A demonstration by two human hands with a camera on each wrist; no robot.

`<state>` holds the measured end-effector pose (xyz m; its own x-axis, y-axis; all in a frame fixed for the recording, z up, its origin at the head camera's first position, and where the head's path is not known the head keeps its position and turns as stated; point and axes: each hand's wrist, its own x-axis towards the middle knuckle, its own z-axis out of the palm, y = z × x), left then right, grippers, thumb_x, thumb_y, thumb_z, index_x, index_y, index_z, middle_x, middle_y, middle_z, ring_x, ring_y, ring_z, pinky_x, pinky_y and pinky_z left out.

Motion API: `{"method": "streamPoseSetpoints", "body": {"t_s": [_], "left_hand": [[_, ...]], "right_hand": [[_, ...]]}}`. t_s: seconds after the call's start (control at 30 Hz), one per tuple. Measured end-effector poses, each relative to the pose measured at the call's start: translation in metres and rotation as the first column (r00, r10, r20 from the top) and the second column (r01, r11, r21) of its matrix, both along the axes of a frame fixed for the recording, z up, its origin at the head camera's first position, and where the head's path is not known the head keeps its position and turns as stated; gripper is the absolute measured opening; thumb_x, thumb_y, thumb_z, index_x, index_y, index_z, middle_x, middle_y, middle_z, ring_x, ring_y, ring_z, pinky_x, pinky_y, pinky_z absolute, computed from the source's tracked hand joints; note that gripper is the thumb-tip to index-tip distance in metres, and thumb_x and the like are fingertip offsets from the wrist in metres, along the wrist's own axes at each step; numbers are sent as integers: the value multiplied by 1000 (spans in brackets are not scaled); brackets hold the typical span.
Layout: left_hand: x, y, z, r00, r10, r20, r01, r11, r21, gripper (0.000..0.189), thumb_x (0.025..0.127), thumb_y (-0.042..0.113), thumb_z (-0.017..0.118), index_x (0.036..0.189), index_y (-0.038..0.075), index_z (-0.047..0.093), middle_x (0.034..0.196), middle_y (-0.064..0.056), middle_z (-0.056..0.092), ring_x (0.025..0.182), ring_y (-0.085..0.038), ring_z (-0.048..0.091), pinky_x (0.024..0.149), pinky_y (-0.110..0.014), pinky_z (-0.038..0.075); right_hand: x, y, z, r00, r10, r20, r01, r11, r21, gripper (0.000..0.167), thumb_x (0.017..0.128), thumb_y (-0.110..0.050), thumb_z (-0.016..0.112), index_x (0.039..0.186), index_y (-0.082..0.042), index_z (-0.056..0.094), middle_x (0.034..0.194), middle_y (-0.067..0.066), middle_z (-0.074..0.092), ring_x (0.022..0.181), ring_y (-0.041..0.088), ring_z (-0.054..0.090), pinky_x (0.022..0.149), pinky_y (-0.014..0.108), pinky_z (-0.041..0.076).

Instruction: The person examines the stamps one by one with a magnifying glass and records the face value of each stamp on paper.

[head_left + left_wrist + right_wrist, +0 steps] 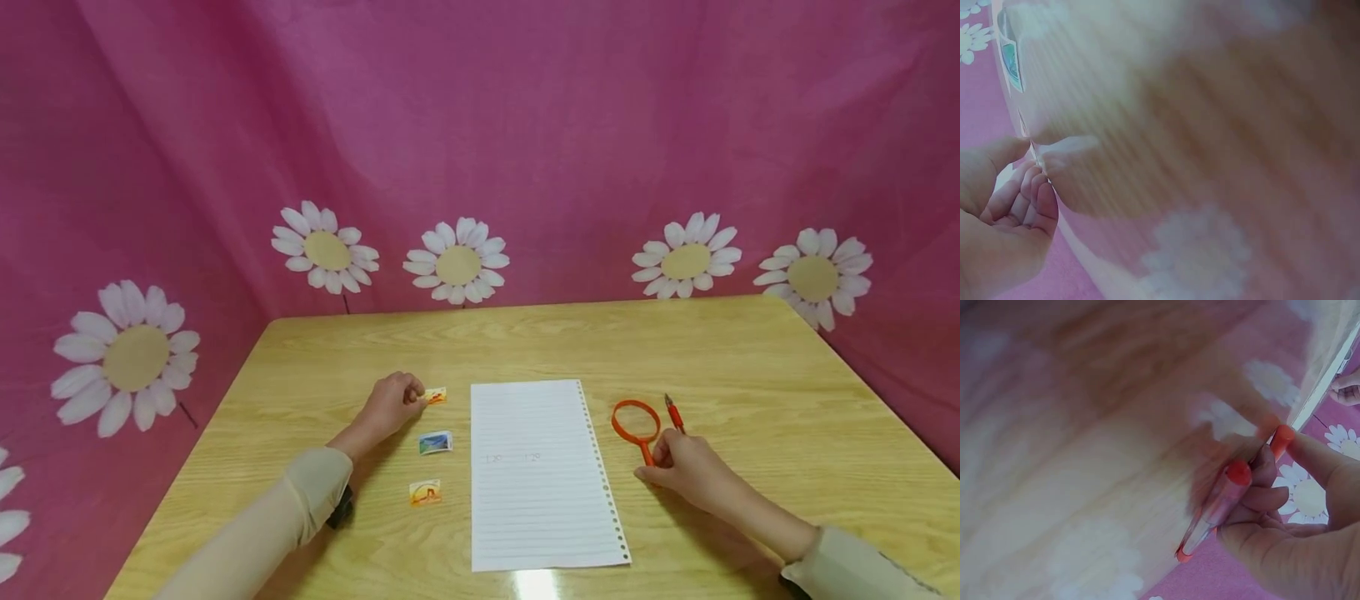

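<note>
My left hand (392, 406) is at the top of a column of small picture stamps, its thumb and fingertips pinching the left edge of a yellow-orange stamp (437, 396). Below it lie a blue-green stamp (436, 442) and another yellow-orange stamp (425, 492), both flat on the table. My right hand (693, 471) grips the handle end of an orange magnifying glass (636, 405) between thumb and finger; its round frame lies near the tabletop. Beside those fingers is a red pen (676, 415), tip pointing away; its red end (1239, 472) shows close in the right wrist view.
A lined sheet of paper (540, 517) with punched holes along its right edge lies between the hands, with faint figures written across its middle. The wooden table (525, 342) meets a pink cloth (480, 108) printed with white daisies at its back and sides.
</note>
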<state>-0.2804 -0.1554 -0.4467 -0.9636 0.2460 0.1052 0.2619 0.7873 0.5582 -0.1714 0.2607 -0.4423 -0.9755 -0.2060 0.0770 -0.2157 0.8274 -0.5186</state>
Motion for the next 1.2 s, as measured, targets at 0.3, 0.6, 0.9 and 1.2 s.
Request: {"method": "streamPoseSetpoints", "body": {"t_s": [0.3,0.6,0.9,1.2], "left_hand": [[-2,0,7,1000,6,13,-6,1000,-24,11,88,5,70,95,-2,65,81,-10,57,74,-17,48,70,-30,44],[-2,0,1,1000,10,12,-10,999,-33,11,89,7,69,95,-1,64,83,-9,57,75,-17,48,72,-32,45],[-1,-1,-1,1000,2,20,-2,1000,-13,10,90,7,68,94,0,63,82,-9,55,74,-16,46,70,-30,42],[-2,0,1,999,-27,16,28,999,-38,10,90,7,67,95,-2,63,83,-10,56,73,-16,47,74,-34,48]], "right_hand": [[-8,-2,6,998,-30,49,30,999,13,29,79,-19,80,75,-3,56,67,2,57,60,11,45,54,22,37],[-12,0,16,985,-69,156,67,998,16,25,81,-19,76,70,-5,59,64,0,56,59,13,45,52,22,34],[-13,2,26,980,-73,185,73,997,10,24,83,-20,74,71,-4,61,64,0,58,59,13,44,53,24,34],[-13,11,28,988,-71,139,77,996,-40,15,87,-11,68,82,1,61,75,6,62,65,12,51,55,23,43]]}}
